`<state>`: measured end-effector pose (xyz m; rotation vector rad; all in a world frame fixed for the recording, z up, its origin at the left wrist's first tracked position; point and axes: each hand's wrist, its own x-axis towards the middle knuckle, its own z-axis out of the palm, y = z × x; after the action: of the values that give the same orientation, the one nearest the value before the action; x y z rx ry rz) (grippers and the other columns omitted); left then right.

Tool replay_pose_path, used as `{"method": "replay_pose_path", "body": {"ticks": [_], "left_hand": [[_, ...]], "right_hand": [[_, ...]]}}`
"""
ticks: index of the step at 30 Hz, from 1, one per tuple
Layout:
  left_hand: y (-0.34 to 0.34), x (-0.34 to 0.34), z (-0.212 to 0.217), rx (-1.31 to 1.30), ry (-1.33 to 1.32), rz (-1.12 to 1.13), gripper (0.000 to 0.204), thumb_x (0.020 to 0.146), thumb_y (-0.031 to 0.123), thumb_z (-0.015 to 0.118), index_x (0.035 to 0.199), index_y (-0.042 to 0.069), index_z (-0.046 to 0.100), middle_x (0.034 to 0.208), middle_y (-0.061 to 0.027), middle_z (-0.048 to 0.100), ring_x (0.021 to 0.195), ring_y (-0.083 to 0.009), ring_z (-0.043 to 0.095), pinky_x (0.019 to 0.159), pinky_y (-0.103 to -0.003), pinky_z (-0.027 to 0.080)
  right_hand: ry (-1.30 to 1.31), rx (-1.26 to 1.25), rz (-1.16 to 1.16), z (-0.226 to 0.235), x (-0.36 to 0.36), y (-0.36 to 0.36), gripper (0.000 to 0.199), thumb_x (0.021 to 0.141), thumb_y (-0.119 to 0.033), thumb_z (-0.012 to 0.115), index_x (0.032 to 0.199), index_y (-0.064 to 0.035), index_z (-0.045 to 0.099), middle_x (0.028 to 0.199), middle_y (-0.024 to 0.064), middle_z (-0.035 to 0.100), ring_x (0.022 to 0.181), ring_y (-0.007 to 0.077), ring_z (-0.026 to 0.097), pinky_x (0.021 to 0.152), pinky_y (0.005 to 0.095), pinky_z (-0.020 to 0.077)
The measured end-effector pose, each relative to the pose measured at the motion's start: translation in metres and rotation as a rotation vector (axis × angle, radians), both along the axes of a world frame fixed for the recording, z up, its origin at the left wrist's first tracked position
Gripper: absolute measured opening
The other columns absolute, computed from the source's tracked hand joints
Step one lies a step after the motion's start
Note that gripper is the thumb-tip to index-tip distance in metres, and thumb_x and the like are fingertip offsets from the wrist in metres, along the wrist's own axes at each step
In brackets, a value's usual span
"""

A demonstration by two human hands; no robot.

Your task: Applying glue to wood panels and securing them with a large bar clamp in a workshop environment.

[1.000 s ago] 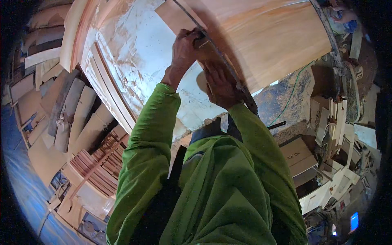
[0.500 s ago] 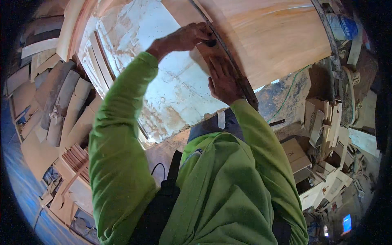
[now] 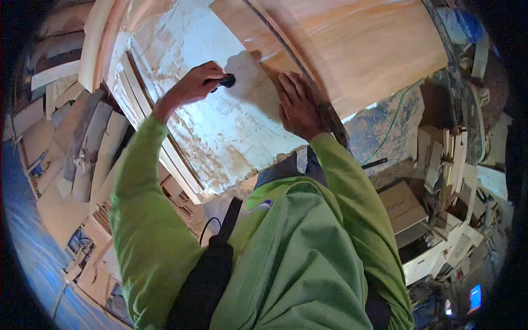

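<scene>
A thin, smooth, tan-brown wood sheet (image 3: 250, 33) lies on a stained white worktop (image 3: 231, 129), alongside a dark straight bar (image 3: 334, 121). The left hand (image 3: 195, 85) grasps a small black tool (image 3: 227, 81) left of the sheet; the right hand (image 3: 300, 107), grasping nothing, lies flat beside the bar, which separates it from a broad wood panel (image 3: 385, 49).

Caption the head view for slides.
Left hand holds a black object over the whitish worktop; right hand rests on a wooden sheet.

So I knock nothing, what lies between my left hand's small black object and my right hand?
The head view shows whitish work surface beside the black object, then a brown wooden board at your right hand.
</scene>
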<state>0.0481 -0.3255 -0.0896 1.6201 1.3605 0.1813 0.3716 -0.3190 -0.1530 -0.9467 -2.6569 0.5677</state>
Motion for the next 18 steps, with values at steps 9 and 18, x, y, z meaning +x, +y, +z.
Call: {"method": "replay_pose_path", "body": {"ticks": [9,18], "left_hand": [[-0.021,0.041,0.011,-0.162,-0.648,0.794,0.05,0.09,0.01,0.063,0.133,0.011,0.036,0.102,-0.0145,0.065,0.085,-0.0162,0.063,0.073,-0.031,0.055],[0.024,0.043,-0.014,0.291,-0.499,0.821,0.046,0.089,0.013,0.065,0.131,0.01,0.047,0.109,-0.0109,0.063,0.094,-0.0142,0.061,0.076,-0.026,0.052]], "right_hand": [[-0.011,0.069,0.076,0.001,-0.002,-0.004,0.049,0.083,-0.016,0.052,0.128,0.0037,0.046,0.14,0.0177,0.039,0.135,0.0343,0.03,0.114,0.0499,0.0207],[0.008,0.075,0.033,0.005,-0.008,-0.004,0.037,0.085,-0.016,0.049,0.118,0.0013,0.054,0.139,0.0177,0.043,0.135,0.0356,0.032,0.114,0.0513,0.0204]]}}
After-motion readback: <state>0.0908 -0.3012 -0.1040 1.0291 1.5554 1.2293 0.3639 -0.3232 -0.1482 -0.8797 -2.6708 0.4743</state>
